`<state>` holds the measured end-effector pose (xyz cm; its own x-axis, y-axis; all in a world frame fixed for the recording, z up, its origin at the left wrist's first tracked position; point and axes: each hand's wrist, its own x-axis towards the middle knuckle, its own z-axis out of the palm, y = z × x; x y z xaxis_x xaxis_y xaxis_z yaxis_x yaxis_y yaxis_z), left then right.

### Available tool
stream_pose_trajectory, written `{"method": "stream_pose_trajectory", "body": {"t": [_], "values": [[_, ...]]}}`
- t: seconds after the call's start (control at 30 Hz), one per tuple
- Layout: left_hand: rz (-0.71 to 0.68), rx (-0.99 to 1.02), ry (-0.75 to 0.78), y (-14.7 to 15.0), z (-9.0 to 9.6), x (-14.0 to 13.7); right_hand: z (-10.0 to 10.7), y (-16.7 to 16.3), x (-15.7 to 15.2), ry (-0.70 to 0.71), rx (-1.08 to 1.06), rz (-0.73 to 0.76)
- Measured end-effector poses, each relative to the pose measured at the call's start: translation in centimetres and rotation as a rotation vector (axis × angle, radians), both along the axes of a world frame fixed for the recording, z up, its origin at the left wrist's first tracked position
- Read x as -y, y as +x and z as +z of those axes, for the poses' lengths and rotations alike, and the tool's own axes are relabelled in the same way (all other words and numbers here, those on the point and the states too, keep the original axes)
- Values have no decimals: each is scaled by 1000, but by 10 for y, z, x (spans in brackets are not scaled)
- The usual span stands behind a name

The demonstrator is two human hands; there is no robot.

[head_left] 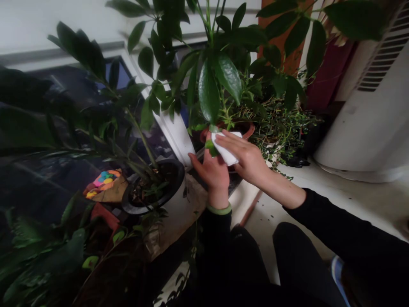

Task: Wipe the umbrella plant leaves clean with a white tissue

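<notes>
At the far left, dark leaves crowd the window [47,140], and a black pot [153,187] sits on the sill beside a brightly coloured card [105,179] lying next to it. Moving right, the left hand [212,172] is raised palm-up under a hanging leaf [209,91], its fingers half-curled and cupping the leaf tip from below, apparently to brace the leaf against pressure from the other side. A green band [220,209] circles that wrist. Just to the right, the right hand [247,157] lies flat over a folded white cloth [227,151], fingers extended and pressing it onto the leaf tip, so the leaf end is sandwiched between cloth and left palm. Behind both hands stands a red pot [247,128], from which the plant rises. Farther right, small-leaved greenery [281,123] sprawls, then a white appliance [367,119] on the pale floor [319,187].
</notes>
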<state>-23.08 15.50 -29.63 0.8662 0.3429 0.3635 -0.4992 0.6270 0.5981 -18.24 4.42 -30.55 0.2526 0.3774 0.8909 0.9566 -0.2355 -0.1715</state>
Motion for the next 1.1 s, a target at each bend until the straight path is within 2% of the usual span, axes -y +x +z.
{"method": "stream_pose_trajectory", "body": {"t": [0.1,0.2,0.3,0.4,0.53,0.63,0.8,0.87,1.0,1.1], "values": [[1,-6,27,-1,2,1,5,1,4,49,-3,1],[-2,23,29,-2,4,3,21,10,0,122,18,-18],[1,26,15,-1,4,4,33,22,-9,73,25,-22],[17,30,9,1,2,3,28,26,-12,-7,6,-16],[-25,50,-18,1,-1,1,5,12,-2,-7,-4,10],[-66,41,-34,0,0,0,0,1,12,54,-44,22],[-57,43,-18,-1,4,-1,16,8,21,256,-90,-80],[-39,23,-9,0,4,-2,19,16,17,209,-61,-88],[1,-15,-14,2,1,-4,13,28,7,19,44,-6],[-16,-2,-13,2,-1,-6,11,37,11,-3,88,-2]]}}
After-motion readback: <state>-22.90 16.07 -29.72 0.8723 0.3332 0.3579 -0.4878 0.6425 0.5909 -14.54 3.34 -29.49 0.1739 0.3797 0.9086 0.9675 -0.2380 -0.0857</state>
